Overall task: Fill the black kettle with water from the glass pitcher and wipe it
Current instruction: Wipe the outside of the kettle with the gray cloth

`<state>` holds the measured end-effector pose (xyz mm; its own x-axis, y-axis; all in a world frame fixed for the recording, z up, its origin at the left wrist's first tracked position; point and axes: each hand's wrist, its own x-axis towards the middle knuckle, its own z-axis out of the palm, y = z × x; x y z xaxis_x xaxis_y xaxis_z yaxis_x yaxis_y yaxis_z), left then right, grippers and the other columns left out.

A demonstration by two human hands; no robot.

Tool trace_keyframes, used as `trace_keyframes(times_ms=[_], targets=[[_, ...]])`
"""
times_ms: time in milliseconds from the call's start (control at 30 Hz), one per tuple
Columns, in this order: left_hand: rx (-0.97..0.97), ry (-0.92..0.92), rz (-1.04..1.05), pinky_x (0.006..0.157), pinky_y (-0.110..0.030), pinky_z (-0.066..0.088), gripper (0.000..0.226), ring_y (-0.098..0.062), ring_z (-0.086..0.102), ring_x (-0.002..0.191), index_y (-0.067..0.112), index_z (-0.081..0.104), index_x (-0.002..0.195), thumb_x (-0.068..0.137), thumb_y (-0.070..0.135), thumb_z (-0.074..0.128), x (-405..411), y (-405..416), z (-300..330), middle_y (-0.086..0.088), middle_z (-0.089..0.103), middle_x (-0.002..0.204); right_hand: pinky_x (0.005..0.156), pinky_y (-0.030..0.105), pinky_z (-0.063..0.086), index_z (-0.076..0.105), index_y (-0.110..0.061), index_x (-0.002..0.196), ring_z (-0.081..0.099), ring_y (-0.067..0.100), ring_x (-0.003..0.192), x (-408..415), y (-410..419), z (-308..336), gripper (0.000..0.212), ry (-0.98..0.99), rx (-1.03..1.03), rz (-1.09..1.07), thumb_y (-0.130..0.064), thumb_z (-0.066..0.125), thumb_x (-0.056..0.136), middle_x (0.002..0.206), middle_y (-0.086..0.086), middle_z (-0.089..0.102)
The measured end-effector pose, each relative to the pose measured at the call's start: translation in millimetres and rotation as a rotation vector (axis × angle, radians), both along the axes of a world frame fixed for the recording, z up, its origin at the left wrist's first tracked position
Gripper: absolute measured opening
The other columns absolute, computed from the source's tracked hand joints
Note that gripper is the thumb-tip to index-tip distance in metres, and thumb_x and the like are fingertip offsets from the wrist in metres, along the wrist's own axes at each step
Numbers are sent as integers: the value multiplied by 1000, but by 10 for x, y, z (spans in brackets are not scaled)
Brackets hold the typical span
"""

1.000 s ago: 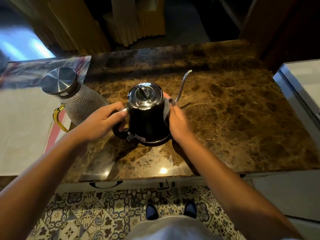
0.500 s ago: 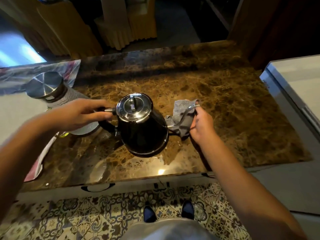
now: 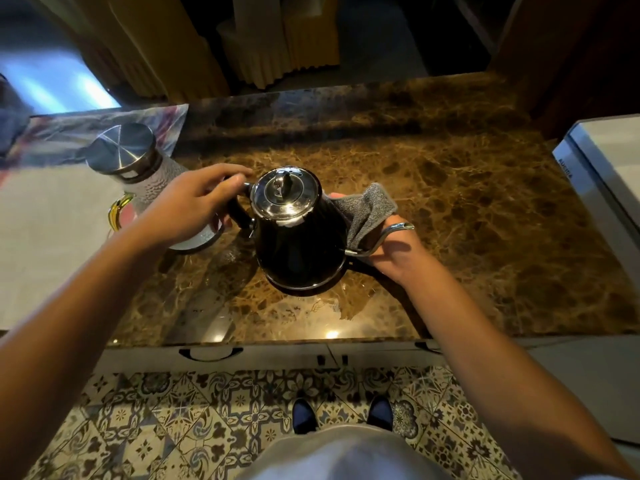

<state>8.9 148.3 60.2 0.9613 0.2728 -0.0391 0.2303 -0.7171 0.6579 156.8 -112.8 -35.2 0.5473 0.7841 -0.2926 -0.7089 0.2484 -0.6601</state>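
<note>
Moved off the spout, the right hand point(image 3: 391, 244) presses the grey cloth point(image 3: 367, 213) against the black kettle point(image 3: 298, 244); left hand point(image 3: 194, 206) grips its handle.

1. The kettle point(image 3: 298, 237) stands upright on the table point(image 3: 467, 220), near the table's middle and toward its front edge.
2. The pitcher point(image 3: 138, 174) stands to the left of the kettle, at the table's left edge, partly behind the left hand point(image 3: 187, 209).
3. The left hand lies between pitcher and kettle, its fingers point(image 3: 232, 174) at the kettle's handle point(image 3: 239, 211).
4. The spout point(image 3: 384, 237) points right, crossing in front of the right hand point(image 3: 398, 251).
5. The cloth point(image 3: 367, 213) lies between the kettle's right side and the right hand, touching both.
6. A box point(image 3: 602, 168) sits at the table's right end, well apart from the kettle.
7. The floor point(image 3: 173, 427) lies below the table's front edge.
</note>
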Motion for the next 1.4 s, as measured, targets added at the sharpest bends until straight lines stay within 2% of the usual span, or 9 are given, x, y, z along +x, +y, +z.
trace_keyframes(times_ms=[200, 400, 500, 700, 900, 967, 1133, 1267, 1400], targets=[[33, 50, 14, 64, -26, 42, 20, 0, 56, 67, 29, 58, 115, 108, 39, 42, 137, -102, 17, 11, 60, 91, 120, 47, 36, 47, 10, 144, 47, 40, 141, -84, 92, -8, 48, 34, 22, -55, -18, 38, 107, 151, 27, 49], [118, 68, -12, 71, -30, 43, 26, -12, 58, 85, 21, 53, 108, 109, 41, 37, 123, -102, 19, 3, 61, 94, 97, 33, 56, 62, -5, 133, 71, 18, 109, 85, 42, 37, 48, -442, -228, 45, 9, 63, 88, 124, 6, 71], [176, 43, 2, 70, -26, 41, 27, -10, 57, 83, 19, 52, 108, 109, 41, 36, 115, -123, -43, 2, 60, 91, 96, 33, 57, 63, 1, 132, 71, 22, 106, 47, 12, -89, 43, -440, -266, -9, 13, 60, 90, 126, 14, 70], [218, -17, 29, 69, -29, 37, 26, -8, 57, 83, 24, 48, 110, 109, 44, 33, 120, -95, -159, 3, 61, 93, 95, 27, 55, 78, -13, 110, 72, 17, 111, -211, -189, -196, 37, -190, -114, -108, -2, 43, 103, 117, 3, 77], [165, -6, -13, 69, -25, 40, 21, -5, 56, 83, 28, 48, 108, 109, 43, 33, 138, -43, -136, 10, 59, 92, 107, 33, 50, 81, -8, 106, 65, 27, 119, -303, -427, -293, 36, -134, -75, -107, -23, 80, 73, 121, 13, 74], [56, 13, -20, 68, -31, 43, 18, -8, 54, 76, 33, 49, 103, 109, 42, 35, 171, -12, -115, 8, 57, 90, 104, 36, 51, 79, -10, 113, 65, 28, 117, -347, -410, -176, 62, -176, -7, 2, -33, 96, 58, 124, 13, 71], [-36, 27, -23, 71, -39, 49, 21, -15, 55, 74, 37, 49, 95, 110, 43, 35, 239, -6, -89, 3, 56, 86, 121, 43, 35, 41, -16, 156, 44, 20, 146, -361, -167, 178, 51, -508, -98, 164, -21, 51, 106, 159, 2, 46], [-107, 22, -55, 68, -32, 48, 25, -6, 52, 69, 21, 50, 105, 110, 39, 34, 264, -44, -95, 4, 52, 85, 89, 5, 46, 43, -48, 144, 56, -22, 111, -340, 64, 219, 39, -652, -280, 236, -28, 43, 110, 134, -29, 54], [-143, 3, -71, 75, -23, 43, 24, -2, 48, 79, 19, 50, 105, 111, 36, 35, 328, -113, -88, 6, 51, 91, 74, 7, 47, 61, -41, 115, 64, -20, 82, -356, 151, -8, 29, -517, -295, 102, -20, 43, 109, 105, -28, 71]])
